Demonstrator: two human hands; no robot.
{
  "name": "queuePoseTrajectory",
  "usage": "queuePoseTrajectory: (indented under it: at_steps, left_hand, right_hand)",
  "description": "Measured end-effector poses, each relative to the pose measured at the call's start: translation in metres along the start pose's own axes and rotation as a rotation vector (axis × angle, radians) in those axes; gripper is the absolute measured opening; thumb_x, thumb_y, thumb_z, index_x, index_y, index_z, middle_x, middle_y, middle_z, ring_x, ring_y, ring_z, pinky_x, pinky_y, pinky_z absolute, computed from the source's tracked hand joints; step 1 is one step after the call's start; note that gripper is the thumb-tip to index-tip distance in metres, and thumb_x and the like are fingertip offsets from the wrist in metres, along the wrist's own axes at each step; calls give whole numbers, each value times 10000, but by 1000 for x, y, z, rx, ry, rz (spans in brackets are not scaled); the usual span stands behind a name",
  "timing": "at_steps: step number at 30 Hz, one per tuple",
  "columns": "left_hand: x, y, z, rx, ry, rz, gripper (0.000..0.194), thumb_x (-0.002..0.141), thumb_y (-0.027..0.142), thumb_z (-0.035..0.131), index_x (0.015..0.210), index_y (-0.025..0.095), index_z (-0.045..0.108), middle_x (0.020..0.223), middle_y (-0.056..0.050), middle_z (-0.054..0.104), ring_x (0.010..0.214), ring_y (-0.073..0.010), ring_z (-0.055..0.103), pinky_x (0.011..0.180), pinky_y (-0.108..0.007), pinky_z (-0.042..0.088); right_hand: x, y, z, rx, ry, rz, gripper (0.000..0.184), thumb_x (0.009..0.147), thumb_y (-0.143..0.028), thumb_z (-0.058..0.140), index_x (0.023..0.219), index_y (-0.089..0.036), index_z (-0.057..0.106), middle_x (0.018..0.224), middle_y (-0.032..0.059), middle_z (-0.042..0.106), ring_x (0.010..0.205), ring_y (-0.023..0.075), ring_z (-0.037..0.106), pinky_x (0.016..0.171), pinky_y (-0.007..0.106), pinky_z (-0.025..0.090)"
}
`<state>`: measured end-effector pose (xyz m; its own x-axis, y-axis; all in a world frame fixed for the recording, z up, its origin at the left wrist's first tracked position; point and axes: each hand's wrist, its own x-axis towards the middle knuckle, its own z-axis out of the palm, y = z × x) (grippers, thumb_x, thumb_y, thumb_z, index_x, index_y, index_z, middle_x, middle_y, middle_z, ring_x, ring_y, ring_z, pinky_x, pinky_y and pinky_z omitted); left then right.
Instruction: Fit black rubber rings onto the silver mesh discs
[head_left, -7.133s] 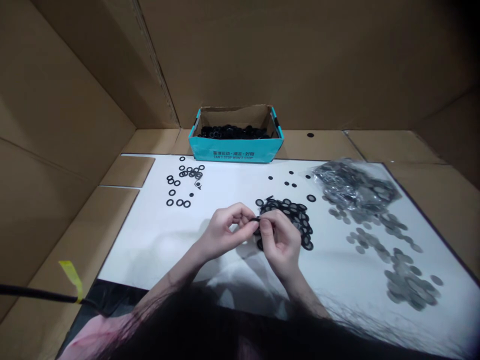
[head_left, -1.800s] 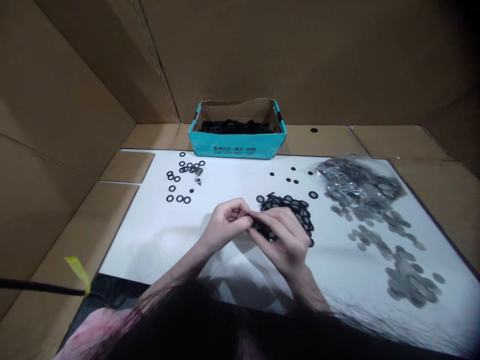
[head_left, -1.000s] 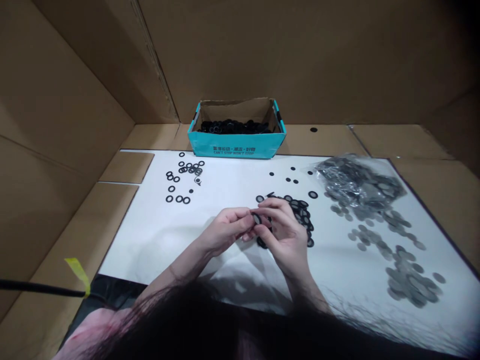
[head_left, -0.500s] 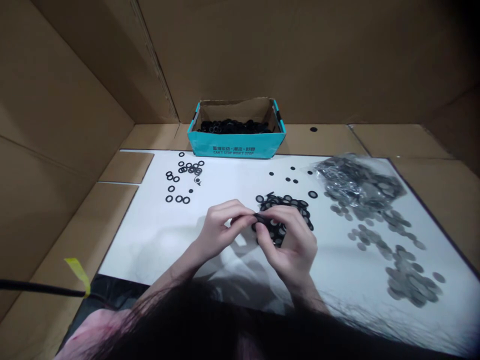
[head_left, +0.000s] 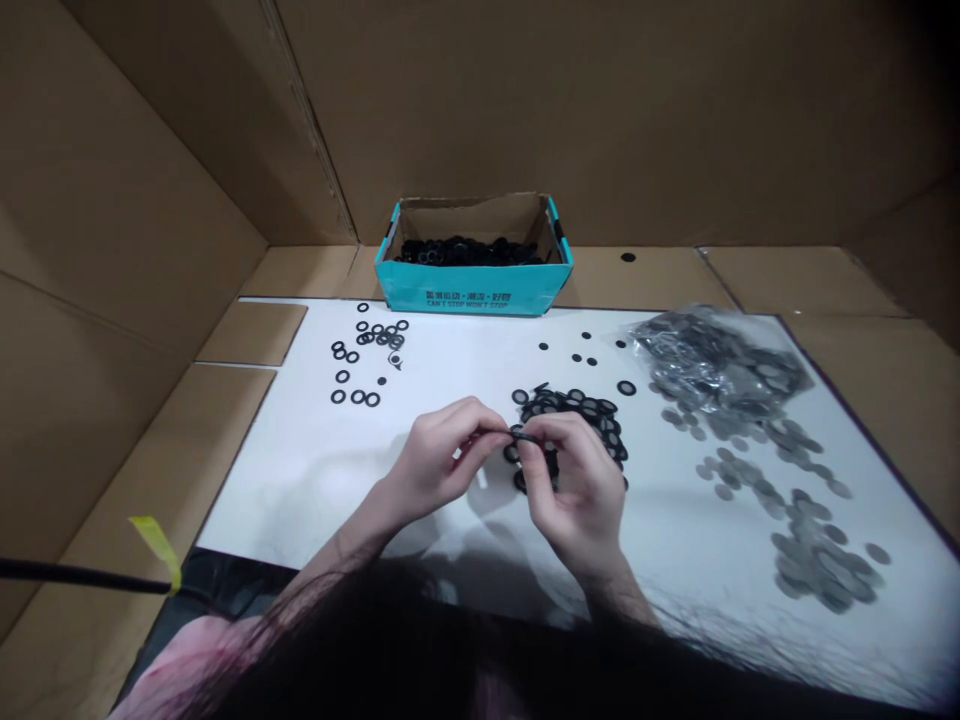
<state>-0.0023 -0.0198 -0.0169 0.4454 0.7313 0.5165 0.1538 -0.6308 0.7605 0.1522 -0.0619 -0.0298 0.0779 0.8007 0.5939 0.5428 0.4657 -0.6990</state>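
Between my two hands is a small black ring [head_left: 519,435], seen nearly edge-on, so its middle is hidden. My left hand [head_left: 454,450] pinches its left edge between thumb and fingertips. From the other side, my right hand [head_left: 574,475] grips it with thumb and index finger. Just beyond and partly behind the right hand lies a heap of black rings with grey discs in them [head_left: 577,405]. One more such ring [head_left: 626,388] rests apart, to the right of the heap.
A teal cardboard box [head_left: 472,290] of black pieces stands at the back. Loose black rings [head_left: 373,400] lie left, small black discs [head_left: 577,358] beyond the heap. Right are a clear plastic bag [head_left: 712,360] of grey discs and scattered grey discs [head_left: 825,560]. Cardboard walls surround the white board.
The fingers have shifted slightly on the black ring. My right thumb has moved up against it, and the right hand has turned a little, uncovering the heap's lower right edge.
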Motion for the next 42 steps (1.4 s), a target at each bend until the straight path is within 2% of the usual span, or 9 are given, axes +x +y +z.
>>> queuePoseTrajectory:
  at_steps: [7, 9, 11, 14, 20, 27, 33, 38, 42]
  left_hand:
    - [1, -1, 0, -48, 0, -81, 79, 911, 182, 586, 851, 153, 630, 764, -21, 635, 640, -95, 537, 613, -209, 431]
    - [1, -1, 0, -92, -3, -149, 101, 906, 201, 594, 825, 151, 629, 752, -19, 629, 632, -95, 527, 615, -215, 423]
    - [1, 1, 0, -156, -6, -237, 140, 909, 231, 589, 802, 146, 617, 725, -11, 610, 613, -88, 517, 596, -211, 414]
    - [1, 2, 0, -295, -26, -391, 208, 927, 307, 565, 805, 140, 586, 674, 9, 561, 559, -73, 502, 525, -186, 397]
    - [1, -4, 0, -550, -127, -563, 358, 930, 453, 529, 774, 131, 554, 616, 18, 528, 494, -56, 469, 489, -173, 382]
    - [0, -7, 3, -718, -202, -626, 398, 910, 486, 556, 739, 127, 548, 564, 26, 490, 465, -56, 424, 468, -189, 334]
    - [-1, -9, 2, -757, -222, -620, 417, 896, 492, 583, 700, 125, 552, 567, 21, 485, 480, -58, 402, 483, -200, 317]
    - [-2, -10, 6, -748, -226, -593, 403, 878, 495, 612, 812, 100, 657, 672, -15, 541, 559, -73, 431, 517, -205, 320]
    - [-5, -10, 7, -766, -240, -582, 447, 903, 523, 562, 874, 94, 684, 626, 0, 493, 553, -77, 420, 519, -206, 321]
  right_hand:
    - [2, -1, -2, 25, 4, 26, 152, 833, -69, 601, 881, -204, 551, 786, -4, 576, 716, 118, 538, 638, 252, 452]
    - [1, -1, -2, 36, -1, 53, 135, 844, -82, 602, 882, -204, 561, 784, -5, 578, 718, 116, 544, 639, 249, 456]
    - [-1, 0, -1, 57, -12, 92, 142, 866, -111, 598, 970, -207, 581, 820, 5, 596, 736, 121, 562, 653, 254, 476]
    - [-2, 2, -1, 126, -65, 130, 289, 866, -164, 630, 1146, -219, 581, 918, 23, 617, 734, 123, 557, 663, 272, 499]
    - [4, -1, -4, 115, -40, 85, 215, 836, -138, 662, 1032, -224, 654, 863, 13, 605, 755, 129, 545, 640, 272, 471]
    - [5, -7, -6, 35, -25, 8, 198, 828, -165, 681, 1019, -216, 674, 821, 21, 608, 734, 146, 568, 614, 296, 475]
    - [5, -7, -8, 19, -39, -48, 210, 831, -161, 674, 1033, -219, 672, 819, 27, 605, 753, 157, 569, 639, 313, 487]
    - [5, -7, -5, 43, -47, -51, 238, 802, -177, 714, 1031, -224, 667, 910, 49, 599, 869, 188, 576, 734, 350, 510]
    - [5, -7, -4, 43, -39, -78, 279, 814, -130, 685, 1067, -247, 677, 921, 51, 613, 880, 194, 568, 753, 362, 513]
